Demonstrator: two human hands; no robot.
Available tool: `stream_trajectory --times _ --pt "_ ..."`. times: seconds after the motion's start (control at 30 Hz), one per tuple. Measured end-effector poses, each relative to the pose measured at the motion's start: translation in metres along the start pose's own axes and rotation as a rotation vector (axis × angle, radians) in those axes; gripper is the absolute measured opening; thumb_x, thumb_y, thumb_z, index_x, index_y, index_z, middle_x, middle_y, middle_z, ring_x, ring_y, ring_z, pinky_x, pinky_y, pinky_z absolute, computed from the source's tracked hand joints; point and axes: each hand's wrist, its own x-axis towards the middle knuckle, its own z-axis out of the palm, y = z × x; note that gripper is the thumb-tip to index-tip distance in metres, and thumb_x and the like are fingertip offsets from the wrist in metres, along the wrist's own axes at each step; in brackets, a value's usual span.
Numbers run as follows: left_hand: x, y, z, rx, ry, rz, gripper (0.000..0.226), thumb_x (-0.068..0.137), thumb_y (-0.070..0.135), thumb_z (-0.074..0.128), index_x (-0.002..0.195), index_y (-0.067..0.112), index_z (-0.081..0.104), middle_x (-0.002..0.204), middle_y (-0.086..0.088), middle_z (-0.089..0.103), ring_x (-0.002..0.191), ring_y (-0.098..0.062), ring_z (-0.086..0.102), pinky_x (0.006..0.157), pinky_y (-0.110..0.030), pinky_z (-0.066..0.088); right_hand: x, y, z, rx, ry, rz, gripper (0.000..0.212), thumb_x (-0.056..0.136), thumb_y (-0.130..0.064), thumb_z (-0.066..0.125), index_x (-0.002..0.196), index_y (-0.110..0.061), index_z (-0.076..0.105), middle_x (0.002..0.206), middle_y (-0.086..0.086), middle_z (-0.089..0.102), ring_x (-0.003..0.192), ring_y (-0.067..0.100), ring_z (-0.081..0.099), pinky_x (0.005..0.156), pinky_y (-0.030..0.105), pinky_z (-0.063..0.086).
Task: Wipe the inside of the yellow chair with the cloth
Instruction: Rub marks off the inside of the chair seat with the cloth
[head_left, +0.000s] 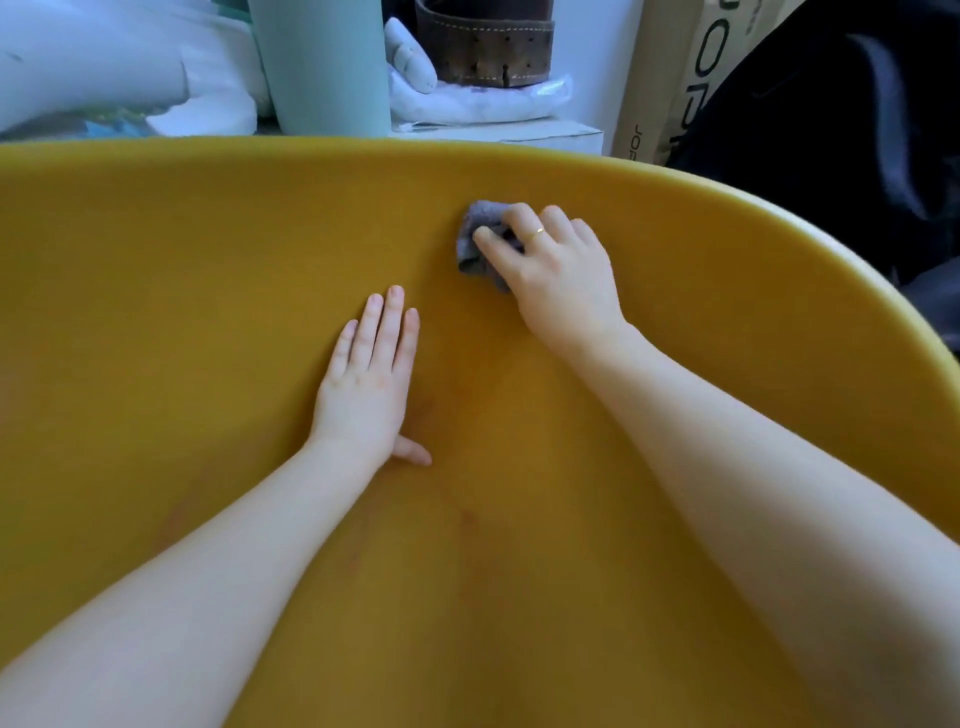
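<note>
The yellow chair (182, 270) fills most of the view, its curved inner shell facing me and its rim arching across the top. My right hand (558, 270), a gold ring on one finger, presses a bunched grey cloth (475, 239) against the inner back just below the rim, right of centre. My left hand (369, 379) lies flat on the shell below and left of the cloth, fingers together and pointing up, holding nothing. Faint reddish marks show on the seat surface lower down.
Behind the rim stand a pale green cylinder (324, 62), white soft items (467, 98), a brown leather belt roll (483, 41) and a white box (519, 135). A cardboard box (670, 78) and dark fabric (841, 130) sit at the right.
</note>
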Motion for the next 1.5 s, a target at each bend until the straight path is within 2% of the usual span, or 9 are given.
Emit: stream_trajectory --times 0.2,0.43,0.63,0.8,0.93,1.13,1.23,1.33,1.5 --pt "0.004 0.001 0.004 0.011 0.013 0.005 0.147 0.053 0.074 0.067 0.142 0.0 -0.024 0.149 -0.019 -0.029 0.141 -0.032 -0.019 0.115 -0.039 -0.005 0.002 -0.013 0.018 0.106 0.091 0.204 0.032 0.079 -0.004 0.045 0.1 -0.007 0.07 0.095 0.017 0.067 0.064 0.03 0.055 0.052 0.032 0.042" --pt "-0.002 0.003 0.001 0.001 0.018 0.001 0.145 0.055 0.071 0.068 0.142 0.0 -0.024 0.151 -0.018 -0.027 0.142 -0.031 -0.018 0.116 -0.038 -0.003 -0.114 -0.097 -0.02 0.295 -0.342 0.194 0.034 0.069 -0.014 0.042 0.087 -0.011 0.071 0.083 0.01 0.063 0.059 0.027 0.05 0.049 0.027 0.035" --pt "-0.024 0.006 -0.013 -0.095 -0.005 -0.023 0.135 0.063 0.064 0.07 0.145 0.004 -0.018 0.151 -0.016 -0.026 0.144 -0.027 -0.01 0.116 -0.036 0.001 -0.16 -0.126 -0.084 0.349 -0.6 0.112 0.024 0.051 -0.009 0.071 0.072 -0.02 0.067 0.072 0.001 0.059 0.053 0.021 0.046 0.049 0.021 0.025" --pt "-0.074 0.01 0.002 -0.194 -0.026 0.143 0.116 0.071 0.058 0.066 0.149 0.002 0.001 0.155 -0.015 -0.013 0.145 -0.026 0.0 0.116 -0.033 0.0 -0.138 -0.057 -0.068 0.077 -0.39 0.144 0.031 0.078 -0.014 0.042 0.088 -0.014 0.072 0.083 0.009 0.065 0.06 0.028 0.053 0.052 0.03 0.037" --pt "-0.109 0.006 0.018 -0.307 -0.132 0.232 0.102 0.07 0.052 0.072 0.146 0.002 0.024 0.154 -0.013 0.017 0.141 -0.027 0.022 0.114 -0.035 0.018 -0.129 -0.067 -0.051 0.027 -0.34 0.284 0.031 0.073 0.0 0.047 0.093 -0.005 0.07 0.09 0.018 0.065 0.058 0.031 0.052 0.051 0.03 0.039" --pt "-0.144 -0.005 0.019 -0.172 -0.388 0.365 0.114 0.069 0.066 0.062 0.149 0.009 0.006 0.154 -0.006 0.007 0.142 -0.02 0.012 0.114 -0.028 0.012 -0.156 -0.166 -0.084 0.387 -0.588 0.466 0.031 0.051 0.002 0.077 0.08 -0.008 0.069 0.079 0.015 0.061 0.051 0.029 0.049 0.045 0.027 0.04" --pt "-0.166 -0.008 0.02 -0.077 -0.451 0.33 0.127 0.062 0.073 0.063 0.148 0.004 0.002 0.154 -0.011 0.004 0.143 -0.025 0.007 0.116 -0.031 0.007 -0.161 -0.201 -0.116 0.574 -0.665 0.442 0.019 0.06 -0.005 0.069 0.078 -0.008 0.069 0.076 0.013 0.059 0.052 0.03 0.051 0.045 0.028 0.042" --pt "-0.181 -0.004 0.021 -0.023 -0.446 0.26 0.123 0.062 0.073 0.061 0.147 0.001 0.009 0.153 -0.014 0.009 0.142 -0.028 0.009 0.116 -0.033 0.007 -0.159 -0.197 -0.125 0.655 -0.844 0.253 0.023 0.083 -0.013 0.052 0.1 -0.01 0.068 0.094 0.012 0.058 0.067 0.031 0.051 0.057 0.035 0.046" --pt "-0.184 -0.004 0.029 -0.163 -0.555 0.178 0.12 0.068 0.069 0.061 0.149 0.007 -0.003 0.156 -0.012 -0.006 0.145 -0.023 -0.001 0.116 -0.032 0.002 -0.164 -0.131 -0.091 0.382 -0.543 0.216 0.033 0.079 -0.025 0.038 0.081 -0.015 0.07 0.075 0.011 0.059 0.053 0.029 0.049 0.048 0.029 0.038"
